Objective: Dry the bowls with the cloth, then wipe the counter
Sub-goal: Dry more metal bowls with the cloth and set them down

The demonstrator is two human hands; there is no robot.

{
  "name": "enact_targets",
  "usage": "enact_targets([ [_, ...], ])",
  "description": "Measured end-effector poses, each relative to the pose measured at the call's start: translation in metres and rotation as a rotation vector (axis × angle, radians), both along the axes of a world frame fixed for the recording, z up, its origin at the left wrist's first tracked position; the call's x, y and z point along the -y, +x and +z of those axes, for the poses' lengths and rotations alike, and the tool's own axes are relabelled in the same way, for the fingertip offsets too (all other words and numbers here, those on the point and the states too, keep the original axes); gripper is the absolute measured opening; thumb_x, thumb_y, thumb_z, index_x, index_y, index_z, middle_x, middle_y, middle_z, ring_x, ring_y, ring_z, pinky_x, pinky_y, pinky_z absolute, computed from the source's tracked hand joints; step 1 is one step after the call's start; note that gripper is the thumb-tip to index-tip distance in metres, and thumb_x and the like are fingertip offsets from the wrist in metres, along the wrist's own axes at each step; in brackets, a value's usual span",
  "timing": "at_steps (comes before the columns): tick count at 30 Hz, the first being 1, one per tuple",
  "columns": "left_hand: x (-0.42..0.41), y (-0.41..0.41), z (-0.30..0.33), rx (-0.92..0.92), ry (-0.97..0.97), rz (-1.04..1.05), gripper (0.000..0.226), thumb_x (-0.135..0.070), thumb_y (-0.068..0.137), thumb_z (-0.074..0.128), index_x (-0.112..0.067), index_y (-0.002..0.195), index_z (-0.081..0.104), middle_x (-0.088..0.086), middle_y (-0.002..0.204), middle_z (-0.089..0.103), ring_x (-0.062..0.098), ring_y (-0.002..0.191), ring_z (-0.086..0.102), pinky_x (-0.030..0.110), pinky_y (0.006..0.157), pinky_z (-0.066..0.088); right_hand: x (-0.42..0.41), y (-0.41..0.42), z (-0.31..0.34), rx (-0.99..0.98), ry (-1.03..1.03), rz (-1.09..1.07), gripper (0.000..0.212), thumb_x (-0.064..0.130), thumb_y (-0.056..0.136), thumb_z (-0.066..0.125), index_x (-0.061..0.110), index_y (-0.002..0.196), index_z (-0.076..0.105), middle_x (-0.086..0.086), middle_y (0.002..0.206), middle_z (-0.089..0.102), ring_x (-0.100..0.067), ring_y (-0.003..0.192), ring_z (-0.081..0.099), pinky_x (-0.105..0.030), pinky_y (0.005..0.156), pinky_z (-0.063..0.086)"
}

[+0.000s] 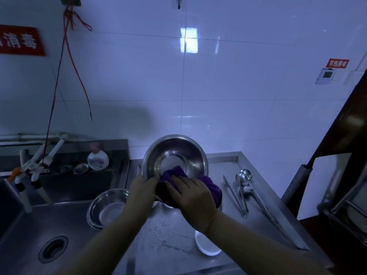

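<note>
A white tiled wall (218, 86) fills the far half of the scene, with a red sign (19, 41) at its left edge. Below it, a steel sink (39, 225) takes up the near left, its round drain (53, 249) toward the near side, and a steel counter (248, 231) runs to its right, its surface streaked with wet patches.

A steel bowl (175, 155) is held tilted above the counter's far part, its open inside facing the camera. The left hand (143, 188) grips its near-left rim, fingers curled round the edge. The right hand (191, 197) presses a purple cloth (210, 188) against the bowl's near inside wall, fingers spread fairly straight over the fabric; part of the cloth hangs outside the rim to the right.

A stack of steel bowls (105, 209) sits at the sink's right edge, just left of the left forearm. A small white bowl (206, 247) rests on the near counter, partly hidden under the right forearm. Metal tongs (238, 195) and a ladle (245, 176) lie side by side on the counter's right. A soap bottle (98, 158) stands on the ledge behind the sink.
</note>
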State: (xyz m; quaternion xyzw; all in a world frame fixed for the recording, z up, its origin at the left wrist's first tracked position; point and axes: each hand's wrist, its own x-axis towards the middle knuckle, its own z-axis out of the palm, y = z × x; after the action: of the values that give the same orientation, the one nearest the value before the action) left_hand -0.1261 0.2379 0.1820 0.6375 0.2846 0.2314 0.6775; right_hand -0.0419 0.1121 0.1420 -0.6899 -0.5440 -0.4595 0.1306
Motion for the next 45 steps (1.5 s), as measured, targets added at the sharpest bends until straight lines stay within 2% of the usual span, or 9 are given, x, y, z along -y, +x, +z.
enact_targets([
  [7, -0.029, -0.006, 0.024, -0.227, 0.376, -0.296, 0.022, 0.007, 0.075, 0.052, -0.01, 0.068, 0.065, 0.007, 0.055, 0.065, 0.016, 0.048, 0.062, 0.025, 0.046, 0.047, 0.03, 0.028, 0.0, 0.125, -0.188, 0.208, 0.011, 0.017, 0.087, 0.066, 0.019, 0.094, 0.074, -0.007, 0.102, 0.072, -0.022, 0.091, 0.068, -0.031, 0.072, 0.054],
  [14, -0.046, -0.005, 0.042, -0.347, 0.46, -0.499, 0.033, -0.004, 0.085, 0.056, -0.01, 0.117, 0.059, 0.013, 0.1, 0.069, 0.021, 0.079, 0.07, 0.025, 0.061, 0.056, 0.035, 0.043, 0.022, 0.194, -0.297, 0.289, 0.019, 0.01, 0.092, 0.057, 0.018, 0.084, 0.073, -0.004, 0.089, 0.073, -0.022, 0.08, 0.069, -0.032, 0.067, 0.054],
  [18, -0.039, -0.016, 0.03, -0.382, 0.968, -0.297, 0.087, -0.035, 0.081, 0.068, -0.013, 0.148, 0.018, 0.004, 0.146, 0.04, 0.022, 0.127, 0.046, 0.036, 0.104, 0.04, 0.036, 0.039, 0.02, 0.096, -0.299, 0.156, 0.029, 0.011, 0.095, 0.048, 0.021, 0.082, 0.071, 0.001, 0.079, 0.07, -0.018, 0.072, 0.067, -0.03, 0.063, 0.053],
  [21, -0.018, -0.032, 0.019, -0.078, 1.625, -0.19, 0.068, -0.044, 0.064, 0.078, -0.018, 0.122, 0.056, 0.0, 0.12, 0.062, 0.022, 0.112, 0.059, 0.032, 0.093, 0.04, 0.037, 0.035, 0.02, 0.013, -0.364, 0.086, 0.013, 0.015, 0.087, 0.062, 0.023, 0.085, 0.071, 0.004, 0.077, 0.069, -0.015, 0.07, 0.066, -0.031, 0.063, 0.052],
  [25, -0.002, -0.036, 0.003, -0.041, 1.859, -0.339, 0.054, -0.049, 0.05, 0.085, -0.022, 0.095, 0.072, -0.006, 0.089, 0.072, 0.012, 0.088, 0.068, 0.033, 0.086, 0.052, 0.031, 0.028, 0.022, -0.111, -0.351, 0.059, 0.008, 0.022, 0.087, 0.065, 0.022, 0.09, 0.072, 0.003, 0.077, 0.07, -0.016, 0.068, 0.065, -0.033, 0.062, 0.052],
  [30, -0.015, -0.028, 0.002, -0.004, 1.788, -0.287, 0.042, -0.029, 0.044, 0.093, -0.019, 0.079, 0.072, -0.004, 0.073, 0.068, 0.014, 0.069, 0.066, 0.03, 0.071, 0.057, 0.024, 0.026, 0.025, -0.11, -0.245, 0.097, 0.003, 0.019, 0.084, 0.07, 0.017, 0.087, 0.071, 0.0, 0.073, 0.068, -0.018, 0.064, 0.062, -0.033, 0.059, 0.051],
  [35, -0.03, -0.025, 0.004, 0.028, 1.592, -0.336, 0.021, -0.012, 0.06, 0.084, -0.018, 0.074, 0.071, -0.006, 0.069, 0.063, 0.017, 0.066, 0.06, 0.026, 0.06, 0.048, 0.035, 0.037, 0.042, -0.063, -0.103, 0.091, 0.026, 0.034, 0.09, 0.062, 0.011, 0.094, 0.074, -0.004, 0.082, 0.069, -0.022, 0.069, 0.063, -0.032, 0.062, 0.05],
  [40, -0.037, -0.025, -0.007, -0.003, 0.483, -0.24, 0.037, -0.005, 0.093, 0.05, -0.025, 0.063, 0.06, -0.006, 0.06, 0.056, 0.015, 0.063, 0.051, 0.032, 0.061, 0.039, 0.05, 0.044, 0.057, -0.473, 0.096, -0.101, 0.038, 0.041, 0.079, 0.072, 0.015, 0.106, 0.07, -0.001, 0.087, 0.07, -0.025, 0.078, 0.065, -0.03, 0.067, 0.049],
  [45, -0.013, -0.018, -0.006, 0.009, -0.012, -0.264, 0.025, -0.016, 0.095, 0.048, -0.02, 0.08, 0.067, 0.015, 0.088, 0.07, 0.037, 0.083, 0.064, 0.046, 0.071, 0.051, 0.021, 0.016, 0.055, -0.636, 0.154, -0.093, 0.047, 0.05, 0.078, 0.062, 0.016, 0.11, 0.068, -0.002, 0.092, 0.067, -0.026, 0.084, 0.062, -0.032, 0.072, 0.047],
])
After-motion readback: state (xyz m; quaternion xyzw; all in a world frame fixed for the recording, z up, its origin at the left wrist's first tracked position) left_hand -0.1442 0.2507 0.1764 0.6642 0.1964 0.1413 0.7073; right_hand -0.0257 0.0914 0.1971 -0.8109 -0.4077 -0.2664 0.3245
